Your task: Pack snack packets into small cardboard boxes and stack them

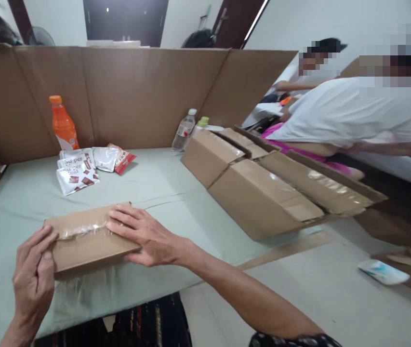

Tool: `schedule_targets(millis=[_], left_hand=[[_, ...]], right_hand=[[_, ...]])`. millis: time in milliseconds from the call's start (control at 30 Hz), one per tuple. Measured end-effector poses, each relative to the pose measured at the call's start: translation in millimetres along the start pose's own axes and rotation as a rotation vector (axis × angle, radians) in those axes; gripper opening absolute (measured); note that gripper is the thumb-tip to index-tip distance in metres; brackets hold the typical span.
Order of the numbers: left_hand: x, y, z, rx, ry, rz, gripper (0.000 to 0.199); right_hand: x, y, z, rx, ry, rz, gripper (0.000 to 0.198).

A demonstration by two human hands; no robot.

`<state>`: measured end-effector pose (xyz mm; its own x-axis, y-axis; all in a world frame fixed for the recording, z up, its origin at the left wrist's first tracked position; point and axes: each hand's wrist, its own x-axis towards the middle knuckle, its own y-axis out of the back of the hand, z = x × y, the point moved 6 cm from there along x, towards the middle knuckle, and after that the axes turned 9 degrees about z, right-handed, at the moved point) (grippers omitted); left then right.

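A small cardboard box (89,241) lies near the table's front edge, with clear tape along its top seam. At its left end, my left hand (35,270) is closed on the corner, fingertips over the top edge. My right hand (143,233) holds the other end, its fingers across the top and the thumb low at the front side. Both flaps under the tape are down. Beyond the box sit several white-and-brown snack pouches (77,173) and a red packet (124,161).
An orange bottle (63,126) and a clear bottle (184,130) stand against the tall cardboard screen (147,96). Larger taped boxes (259,188) occupy the table's right side. A person in a white shirt (353,111) leans over beyond them. A blue-white packet (383,271) rests at far right.
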<state>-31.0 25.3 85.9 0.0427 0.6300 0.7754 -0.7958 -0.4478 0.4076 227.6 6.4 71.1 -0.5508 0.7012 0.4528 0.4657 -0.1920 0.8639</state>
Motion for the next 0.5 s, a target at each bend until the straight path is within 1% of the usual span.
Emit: schedule_targets(millis=[67, 133, 200, 267, 333, 400, 467, 500], left_hand=[[-1, -6, 5, -0.002, 0.030, 0.015, 0.025], [2, -24, 11, -0.027, 0.033, -0.029, 0.026], [10, -57, 14, -0.106, 0.024, -0.144, 0.029], [20, -100, 13, -0.213, 0.027, -0.273, 0.044], [26, -142, 6, -0.267, 0.044, -0.336, 0.060], [24, -178, -1, -0.259, 0.049, -0.381, 0.066], [9, -203, -8, -0.224, 0.034, -0.447, 0.066], [-2, -210, -11, -0.201, 0.021, -0.483, 0.064]], right_hand=[[-7, 4, 0, -0.014, 0.000, 0.032, 0.075], [-24, 12, 3, -0.052, -0.031, 0.067, 0.073], [-47, 23, 10, -0.124, -0.093, 0.110, 0.072], [-71, 35, 25, -0.221, -0.179, 0.163, 0.070], [-90, 47, 47, -0.325, -0.279, 0.210, 0.068], [-104, 57, 75, -0.429, -0.405, 0.230, 0.065], [-111, 66, 111, -0.536, -0.584, 0.213, 0.063], [-112, 70, 129, -0.587, -0.687, 0.199, 0.062]])
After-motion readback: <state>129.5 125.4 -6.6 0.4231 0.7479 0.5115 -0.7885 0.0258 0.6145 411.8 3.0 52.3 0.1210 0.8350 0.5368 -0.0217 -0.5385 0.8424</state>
